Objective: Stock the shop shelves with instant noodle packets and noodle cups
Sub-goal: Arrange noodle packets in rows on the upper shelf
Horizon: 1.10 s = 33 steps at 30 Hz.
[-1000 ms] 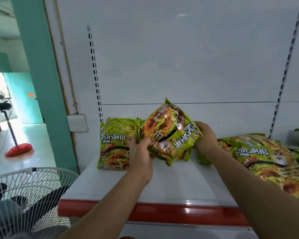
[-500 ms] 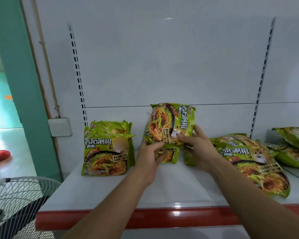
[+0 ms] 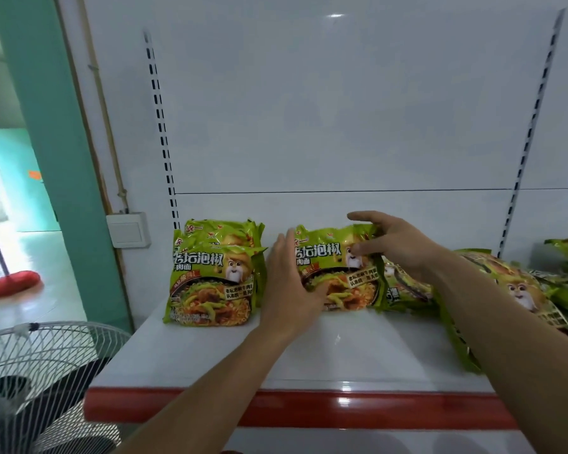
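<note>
A wire fan guard (image 3: pixel 46 371) fills the near left corner. Beyond it the white shelf (image 3: pixel 210 362) shows its red front edge. On the shelf, the left hand (image 3: pixel 292 283) lies flat, fingers straight, against the left side of an upright green packet (image 3: pixel 338 270) in the middle. The right hand (image 3: pixel 394 247) is spread loosely over the packet's top right corner, thumb on its face. A stack (image 3: pixel 214 273) stands just left; more packets (image 3: pixel 512 290) lie right. A wall switch (image 3: pixel 128 229) sits far left.
</note>
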Each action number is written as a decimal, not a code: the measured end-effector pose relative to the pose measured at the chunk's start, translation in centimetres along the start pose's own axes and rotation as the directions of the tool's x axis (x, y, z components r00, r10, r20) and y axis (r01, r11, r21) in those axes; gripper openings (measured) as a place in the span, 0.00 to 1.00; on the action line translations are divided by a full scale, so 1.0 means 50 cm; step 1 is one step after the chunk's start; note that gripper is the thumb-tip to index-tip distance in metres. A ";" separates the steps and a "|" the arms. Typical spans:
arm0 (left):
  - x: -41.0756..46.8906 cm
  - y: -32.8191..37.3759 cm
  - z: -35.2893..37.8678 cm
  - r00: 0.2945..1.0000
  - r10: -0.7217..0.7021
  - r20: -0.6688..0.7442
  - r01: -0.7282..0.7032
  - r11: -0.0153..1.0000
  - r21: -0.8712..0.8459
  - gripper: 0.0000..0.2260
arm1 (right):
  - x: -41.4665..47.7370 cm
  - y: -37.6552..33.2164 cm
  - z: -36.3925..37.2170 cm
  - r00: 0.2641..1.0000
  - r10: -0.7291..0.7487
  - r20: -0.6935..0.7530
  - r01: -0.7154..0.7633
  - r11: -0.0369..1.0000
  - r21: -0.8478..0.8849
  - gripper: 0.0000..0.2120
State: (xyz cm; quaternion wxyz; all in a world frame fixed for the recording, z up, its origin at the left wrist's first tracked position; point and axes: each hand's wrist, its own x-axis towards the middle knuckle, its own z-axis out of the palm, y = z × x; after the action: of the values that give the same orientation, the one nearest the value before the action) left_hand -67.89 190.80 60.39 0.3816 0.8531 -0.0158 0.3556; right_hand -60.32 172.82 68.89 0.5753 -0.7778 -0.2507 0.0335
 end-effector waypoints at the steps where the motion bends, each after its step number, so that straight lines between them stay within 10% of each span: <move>1: 0.005 -0.001 0.004 0.999 -0.037 0.032 0.038 0.999 -0.020 0.46 | 0.002 0.005 0.007 1.000 -0.001 -0.020 0.001 1.000 0.004 0.27; 11: 0.038 -0.034 0.034 0.856 -0.445 0.264 0.490 0.861 -0.137 0.59 | -0.005 0.107 0.085 0.975 0.174 -0.137 -0.170 0.984 0.046 0.52; 15: 0.043 -0.048 0.041 0.873 -0.435 0.221 0.476 0.858 -0.191 0.59 | 0.006 0.113 0.091 0.982 0.142 -0.127 -0.141 0.990 0.014 0.37; 33: 0.051 -0.052 0.065 0.980 -0.185 -0.074 0.185 0.983 -0.015 0.48 | 0.055 0.136 0.137 0.977 -0.080 -0.196 0.037 0.975 -0.217 0.41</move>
State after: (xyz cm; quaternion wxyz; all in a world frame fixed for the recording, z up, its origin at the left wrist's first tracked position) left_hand -63.30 191.12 58.83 0.4169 0.8353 0.0763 0.3502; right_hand -57.86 178.58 61.05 0.5123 -0.8264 -0.2157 -0.0902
